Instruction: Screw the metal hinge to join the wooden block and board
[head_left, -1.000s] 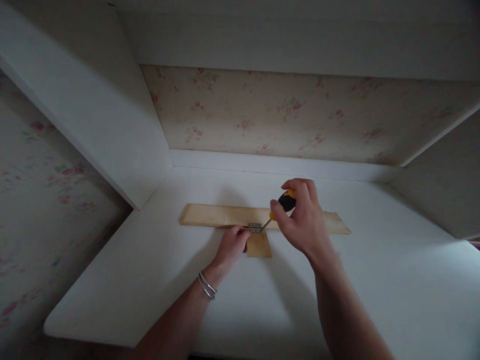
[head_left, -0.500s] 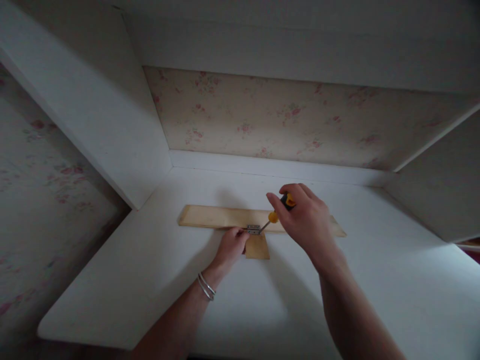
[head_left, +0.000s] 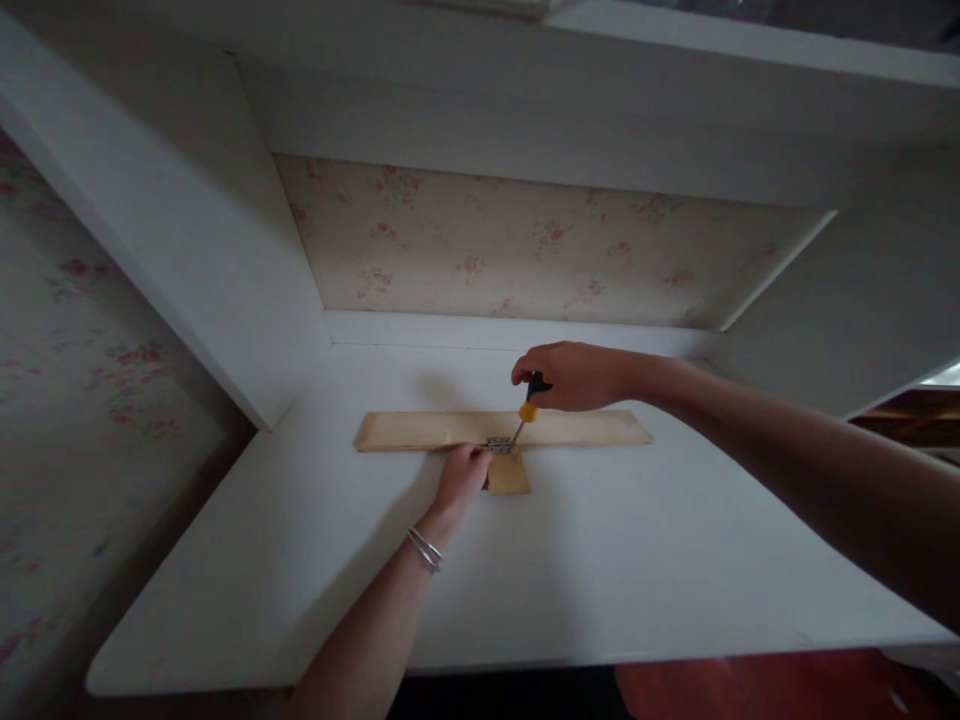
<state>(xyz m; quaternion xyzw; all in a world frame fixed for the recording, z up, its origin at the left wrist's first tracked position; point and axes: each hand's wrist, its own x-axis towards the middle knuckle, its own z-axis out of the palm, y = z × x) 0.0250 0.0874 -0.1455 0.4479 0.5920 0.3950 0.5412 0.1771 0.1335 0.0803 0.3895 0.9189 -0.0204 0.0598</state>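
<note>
My right hand (head_left: pixel 574 375) is closed around the black and yellow handle of a screwdriver (head_left: pixel 529 411), which leans with its tip at a small metal hinge (head_left: pixel 500 445). The hinge lies where a long wooden board (head_left: pixel 420 430) meets a short wooden piece (head_left: pixel 511 474). My left hand (head_left: pixel 461 475), with silvery bangles at the wrist, has its fingers pinched at the hinge's left side and the short piece's edge. What exactly those fingertips grip is partly hidden.
Everything lies on a white desk top (head_left: pixel 637 560) with a rounded front left corner. White side panels (head_left: pixel 187 230) and a low back strip (head_left: pixel 450 328) enclose it, and a white shelf (head_left: pixel 525 120) hangs above. Something red (head_left: pixel 742 685) shows below the front edge.
My right forearm has swung out to the right, and that hand now grips the screwdriver from above, with the shaft more upright. The left hand stays by the hinge. The view has shifted slightly.
</note>
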